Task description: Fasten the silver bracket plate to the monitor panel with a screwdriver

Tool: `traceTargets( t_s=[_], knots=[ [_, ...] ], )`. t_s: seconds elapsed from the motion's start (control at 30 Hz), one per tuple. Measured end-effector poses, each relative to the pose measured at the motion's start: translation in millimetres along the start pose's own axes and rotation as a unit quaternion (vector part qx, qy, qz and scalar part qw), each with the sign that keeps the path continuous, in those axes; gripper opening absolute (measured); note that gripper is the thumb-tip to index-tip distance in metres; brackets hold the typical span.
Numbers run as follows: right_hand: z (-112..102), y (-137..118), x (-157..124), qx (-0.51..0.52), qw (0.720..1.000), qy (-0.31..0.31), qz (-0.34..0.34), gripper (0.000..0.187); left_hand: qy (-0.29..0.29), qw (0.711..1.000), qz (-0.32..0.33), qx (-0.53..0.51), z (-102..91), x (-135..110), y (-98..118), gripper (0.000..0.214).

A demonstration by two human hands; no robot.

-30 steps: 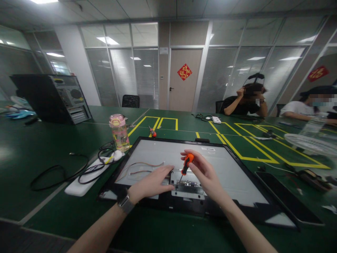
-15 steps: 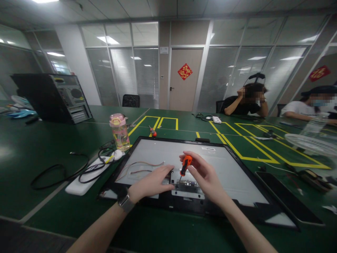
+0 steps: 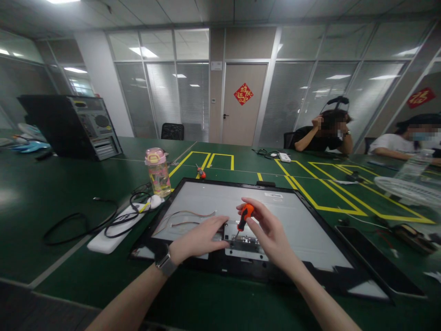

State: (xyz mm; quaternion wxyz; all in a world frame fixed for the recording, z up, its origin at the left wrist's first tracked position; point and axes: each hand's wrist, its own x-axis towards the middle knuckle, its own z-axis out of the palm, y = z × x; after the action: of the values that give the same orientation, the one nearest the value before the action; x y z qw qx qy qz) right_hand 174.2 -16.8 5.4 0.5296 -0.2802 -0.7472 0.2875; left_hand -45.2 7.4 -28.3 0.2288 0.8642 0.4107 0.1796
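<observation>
Your right hand (image 3: 267, 232) has its fingers wrapped around the small orange-handled screwdriver (image 3: 244, 217), which stands tilted with its tip down on the silver metal circuit-board cover (image 3: 245, 242) near the lower edge of the flat black-framed monitor panel (image 3: 206, 202) lying face down on the green table (image 3: 62, 193). Your left hand (image 3: 198, 238) lies flat with fingers together, fingertips pressing the cover's left end. Thin coloured wires (image 3: 186, 217) run across the panel just left of that hand. A pink-capped clear drink bottle (image 3: 157, 172) stands beyond the panel's left corner.
</observation>
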Motion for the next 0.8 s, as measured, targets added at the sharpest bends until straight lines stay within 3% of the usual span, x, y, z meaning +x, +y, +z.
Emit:
traceTargets(
  t_s=[0.27,0.43,0.67,0.8],
  knots=[
    [3.0,5.1,3.7,0.010,0.997,0.072,-0.018,0.018,-0.003,1.000,-0.006,0.007,-0.7,0.0,0.7,0.063],
    [2.0,-1.7,2.6,0.040,0.998,0.048,0.022,0.030,-0.013,1.000,-0.007,0.010,-1.1,-0.2,0.0,0.065],
    [0.0,-4.5,3.5,0.047,0.998,0.028,0.006,0.016,-0.007,1.000,-0.003,0.004,-0.4,0.5,0.1,0.063],
    [-1.7,-8.0,4.6,0.046,0.999,0.015,0.008,0.019,-0.007,1.000,-0.005,0.001,-1.3,0.4,2.0,0.062]
  ],
)
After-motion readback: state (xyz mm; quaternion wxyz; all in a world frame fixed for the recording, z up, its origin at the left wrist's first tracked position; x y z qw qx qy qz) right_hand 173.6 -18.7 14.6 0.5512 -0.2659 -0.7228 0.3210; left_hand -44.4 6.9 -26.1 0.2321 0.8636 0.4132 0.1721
